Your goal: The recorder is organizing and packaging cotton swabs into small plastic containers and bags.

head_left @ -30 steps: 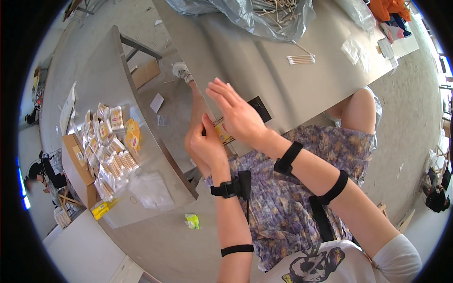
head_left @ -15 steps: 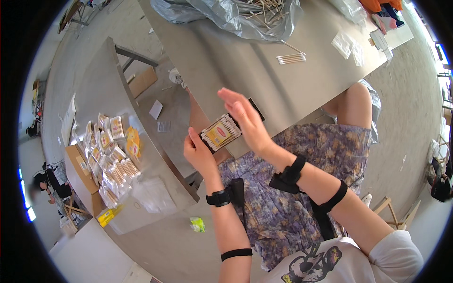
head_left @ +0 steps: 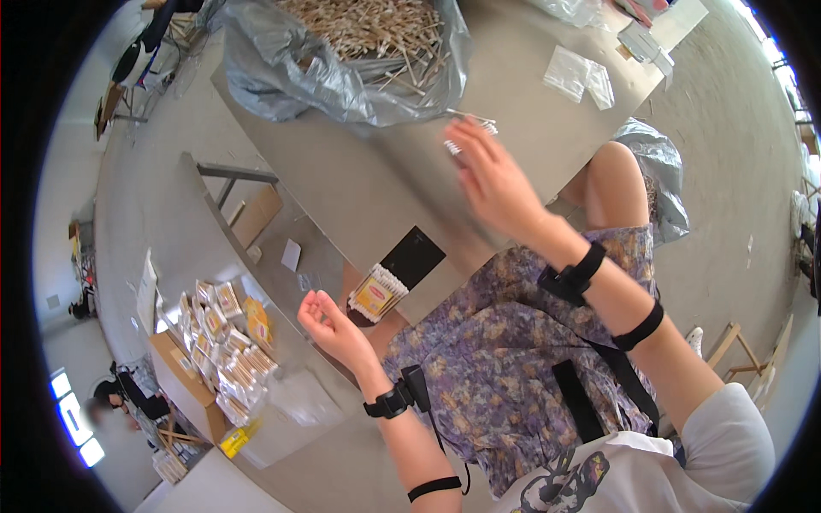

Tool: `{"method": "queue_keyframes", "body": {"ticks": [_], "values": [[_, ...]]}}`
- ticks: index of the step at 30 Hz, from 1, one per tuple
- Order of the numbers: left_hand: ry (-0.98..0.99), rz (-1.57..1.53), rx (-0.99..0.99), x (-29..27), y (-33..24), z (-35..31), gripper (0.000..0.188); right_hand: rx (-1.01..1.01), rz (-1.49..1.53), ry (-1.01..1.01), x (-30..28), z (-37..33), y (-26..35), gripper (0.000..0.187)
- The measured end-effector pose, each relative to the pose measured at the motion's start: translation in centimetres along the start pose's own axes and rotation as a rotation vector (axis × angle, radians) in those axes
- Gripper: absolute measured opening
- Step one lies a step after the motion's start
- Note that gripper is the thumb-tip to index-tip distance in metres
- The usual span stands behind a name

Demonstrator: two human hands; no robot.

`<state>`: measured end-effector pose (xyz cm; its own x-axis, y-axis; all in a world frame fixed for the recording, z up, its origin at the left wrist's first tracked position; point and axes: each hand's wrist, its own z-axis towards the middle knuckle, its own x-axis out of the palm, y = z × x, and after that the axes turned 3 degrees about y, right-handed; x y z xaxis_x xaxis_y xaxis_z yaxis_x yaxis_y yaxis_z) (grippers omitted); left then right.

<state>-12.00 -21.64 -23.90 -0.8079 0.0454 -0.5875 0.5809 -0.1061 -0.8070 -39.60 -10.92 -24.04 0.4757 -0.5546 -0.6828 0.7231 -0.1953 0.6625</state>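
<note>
A bundle of cotton swabs with a yellow label (head_left: 377, 295) rests at the corner of the metal table, against a flat black plate (head_left: 414, 258). Beside it, my left hand (head_left: 332, 332) is off the bundle, its fingers loosely curled and nothing in them. My right hand (head_left: 498, 181) reaches out over the tabletop, fingers stretched and slightly blurred. Under and beside those fingertips lies a small row of loose cotton swabs (head_left: 452, 148), partly hidden by the hand. Whether the fingers touch the swabs is unclear.
A grey plastic bag (head_left: 282, 85) full of loose swabs (head_left: 376, 34) stands on the table (head_left: 342, 162). Clear plastic bags (head_left: 580, 77) lie further right. On the left surface, several packed swab bags (head_left: 231, 342) sit by a cardboard box (head_left: 184, 368).
My left hand has let go of the swab bundle and drawn away from it. My right hand has moved from the bundle to the loose row of swabs. The view has shifted.
</note>
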Motion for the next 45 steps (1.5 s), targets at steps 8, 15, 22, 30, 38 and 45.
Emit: {"method": "queue_keyframes", "body": {"ticks": [8, 15, 22, 30, 38, 45], "values": [[0.334, 0.068, 0.355, 6.4, -10.9, 2.4, 0.035, -0.062, -0.061, -0.026, -1.6, 1.2, -6.2, 0.044], [0.548, 0.257, 0.699, 17.0, -16.4, 9.3, 0.037, -0.226, -0.139, -0.063, -1.1, 1.0, -5.6, 0.011], [0.509, 0.501, 0.624, 24.7, -19.6, 11.3, 0.053, -0.167, -0.113, -0.029, -2.1, 1.1, -5.8, 0.004], [0.478, 0.646, 0.776, 28.9, -20.6, 12.8, 0.057, -0.101, -0.056, 0.033, -2.4, 1.3, -5.0, 0.006], [0.438, 0.687, 0.977, 30.2, -20.4, 12.5, 0.046, -0.050, -0.035, 0.113, -2.9, 1.3, -5.1, 0.007], [0.497, 0.404, 0.845, 26.9, -18.8, 11.4, 0.019, -0.082, -0.035, 0.094, -2.8, 1.6, -5.0, 0.009]]}}
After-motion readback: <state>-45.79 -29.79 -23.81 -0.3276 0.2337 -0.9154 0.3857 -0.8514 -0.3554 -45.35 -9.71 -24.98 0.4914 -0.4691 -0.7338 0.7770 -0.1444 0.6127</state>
